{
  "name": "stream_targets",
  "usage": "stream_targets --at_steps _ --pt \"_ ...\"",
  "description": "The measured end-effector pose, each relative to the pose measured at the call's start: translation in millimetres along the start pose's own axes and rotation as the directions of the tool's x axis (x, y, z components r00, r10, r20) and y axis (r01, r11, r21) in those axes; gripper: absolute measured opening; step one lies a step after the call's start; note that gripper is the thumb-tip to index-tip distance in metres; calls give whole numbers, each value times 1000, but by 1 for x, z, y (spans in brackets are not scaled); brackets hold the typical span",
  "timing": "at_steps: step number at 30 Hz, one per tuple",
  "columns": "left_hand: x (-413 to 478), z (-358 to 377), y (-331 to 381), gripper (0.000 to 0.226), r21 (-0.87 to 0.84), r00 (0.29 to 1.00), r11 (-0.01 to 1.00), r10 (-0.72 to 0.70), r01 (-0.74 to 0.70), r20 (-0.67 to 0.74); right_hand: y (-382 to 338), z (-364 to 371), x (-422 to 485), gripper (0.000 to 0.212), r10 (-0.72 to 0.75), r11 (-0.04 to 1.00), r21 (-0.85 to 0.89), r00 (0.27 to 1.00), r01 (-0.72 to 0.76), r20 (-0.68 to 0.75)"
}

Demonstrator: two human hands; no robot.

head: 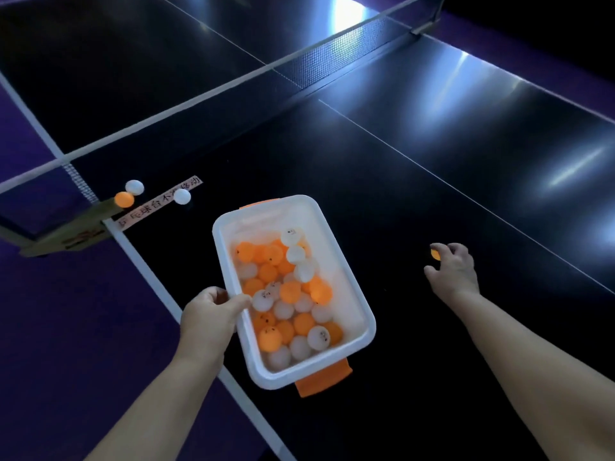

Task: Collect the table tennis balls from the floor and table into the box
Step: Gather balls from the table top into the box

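Now: left hand [208, 316] grips box [364, 314] rim, desk [399, 194] left edge; right hand [453, 272] fingers [445, 248] pinch orange ball [434, 254].

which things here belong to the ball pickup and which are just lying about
Job: white box, in left hand; held orange ball, in right hand; loose orange ball, left white ball, right white ball.
Lying about: net, net clamp, paper label strip.

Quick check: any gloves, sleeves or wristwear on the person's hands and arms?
None visible. The left hand and right hand are ungloved, with no rings showing. Both forearms are uncovered down to the frame edge: no sleeves, watch or bands.
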State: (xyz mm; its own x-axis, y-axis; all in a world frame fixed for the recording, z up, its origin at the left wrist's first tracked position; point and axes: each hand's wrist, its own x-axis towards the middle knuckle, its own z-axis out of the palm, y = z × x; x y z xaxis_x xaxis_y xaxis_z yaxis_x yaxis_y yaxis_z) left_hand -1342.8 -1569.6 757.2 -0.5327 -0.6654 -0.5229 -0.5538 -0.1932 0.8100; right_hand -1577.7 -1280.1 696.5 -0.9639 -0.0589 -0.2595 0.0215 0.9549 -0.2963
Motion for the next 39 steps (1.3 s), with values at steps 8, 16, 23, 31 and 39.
stream_targets --at_steps 8,16,23,31,39 --pt "27 1 0 6 39 1000 999 -21 22 -17 -2 17 54 57 114 992 -83 974 -100 196" --pt "35 -30 -6 6 6 999 999 -52 53 -14 -57 34 -2 31 -52 978 209 987 19 155" --pt "48 -96 -11 12 -56 998 997 -56 57 28 -198 26 -94 14 -325 738 604 943 300 -73" --pt "84 -217 -21 16 -35 999 998 -52 53 8 -340 70 -156 11 -521 771 433 854 467 7" --pt "124 -314 -37 22 -24 994 996 -85 83 -67 -417 124 -148 14 -419 817 443 908 369 16"
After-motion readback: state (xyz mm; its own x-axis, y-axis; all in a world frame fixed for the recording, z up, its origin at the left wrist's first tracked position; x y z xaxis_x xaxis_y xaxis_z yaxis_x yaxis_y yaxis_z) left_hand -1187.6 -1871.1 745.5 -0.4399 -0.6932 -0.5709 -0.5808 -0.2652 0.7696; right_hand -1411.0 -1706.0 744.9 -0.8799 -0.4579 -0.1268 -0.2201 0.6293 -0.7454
